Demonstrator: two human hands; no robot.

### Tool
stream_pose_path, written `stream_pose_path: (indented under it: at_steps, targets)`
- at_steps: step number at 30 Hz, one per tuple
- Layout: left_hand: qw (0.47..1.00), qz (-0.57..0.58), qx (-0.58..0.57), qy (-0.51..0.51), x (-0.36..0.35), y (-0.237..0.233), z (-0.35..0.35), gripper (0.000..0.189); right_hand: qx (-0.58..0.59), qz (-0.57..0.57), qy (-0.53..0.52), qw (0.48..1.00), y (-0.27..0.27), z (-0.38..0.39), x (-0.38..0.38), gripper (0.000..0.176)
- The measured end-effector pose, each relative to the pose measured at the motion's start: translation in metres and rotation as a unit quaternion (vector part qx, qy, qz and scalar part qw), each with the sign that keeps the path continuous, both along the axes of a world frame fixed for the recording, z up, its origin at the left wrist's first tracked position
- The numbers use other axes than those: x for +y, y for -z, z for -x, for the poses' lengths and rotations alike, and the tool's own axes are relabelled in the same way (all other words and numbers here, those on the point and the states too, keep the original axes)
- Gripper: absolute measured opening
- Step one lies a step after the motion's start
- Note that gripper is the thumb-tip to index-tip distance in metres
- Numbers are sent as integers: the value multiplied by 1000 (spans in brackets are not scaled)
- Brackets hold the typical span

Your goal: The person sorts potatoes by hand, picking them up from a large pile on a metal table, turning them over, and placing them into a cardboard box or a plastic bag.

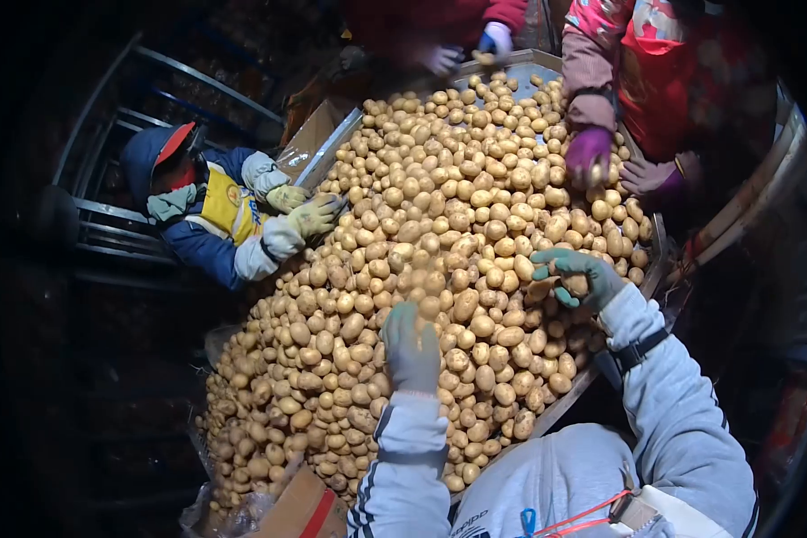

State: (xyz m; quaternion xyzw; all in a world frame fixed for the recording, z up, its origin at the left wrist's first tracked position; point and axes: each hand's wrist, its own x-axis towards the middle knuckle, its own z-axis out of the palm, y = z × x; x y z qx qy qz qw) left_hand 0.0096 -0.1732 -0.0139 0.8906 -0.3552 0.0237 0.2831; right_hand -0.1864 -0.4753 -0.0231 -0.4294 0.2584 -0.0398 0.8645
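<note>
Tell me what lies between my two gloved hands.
In the head view, potatoes fill the stretch between your left hand and your right hand, heaped closely together; I see nothing else there.

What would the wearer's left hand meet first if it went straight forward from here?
The left hand would probably meet the potatoes just ahead, though its height above them is hard to judge.

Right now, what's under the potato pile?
A metal-rimmed table: bare surface shows at the far end, its rim at upper left. Potatoes cover the rest, so what lies beneath them can't be seen.
</note>
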Motion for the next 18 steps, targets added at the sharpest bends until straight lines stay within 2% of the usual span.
stream_pose_path:
  at_steps: [3, 6, 7, 10, 11, 12, 14, 16, 17, 18]
  targets:
    - [999, -36, -4, -7, -29, 5, -26, 47, -21, 3, 13, 1000, 21, 25, 4, 37]
    - [994, -15, 62, -89, -51, 8, -68, 44, -9, 14, 24, 1000, 42, 47, 6, 28]
    - [995, 2, 45, -84, -55, 9, -80, 45, -1, 20, 21, 1000, 42, 57, 7, 26]
    - [987, -105, -93, -82, -71, 9, -104, 47, 22, -27, 46, 998, 44, 73, 14, 22]
    - [970, -201, -61, -121, -79, 10, -99, 49, 25, -87, 58, 994, 41, 78, 14, 23]
    - [974, -211, -20, -85, -91, 3, -91, 50, 29, -146, 69, 986, 38, 81, 17, 23]
    - [971, -231, 63, -15, -104, 0, -79, 52, 29, -50, 67, 996, 48, 75, 27, 36]
    - [975, -180, -102, 80, -94, 42, -59, 50, 31, -194, 98, 976, 26, 63, 33, 42]
    - [987, -126, 10, 101, -95, 28, -41, 49, -16, -210, 77, 975, 33, 61, 34, 43]
    - [983, -70, 123, 121, -95, 12, -23, 47, -5, -180, 63, 982, 30, 57, 35, 43]
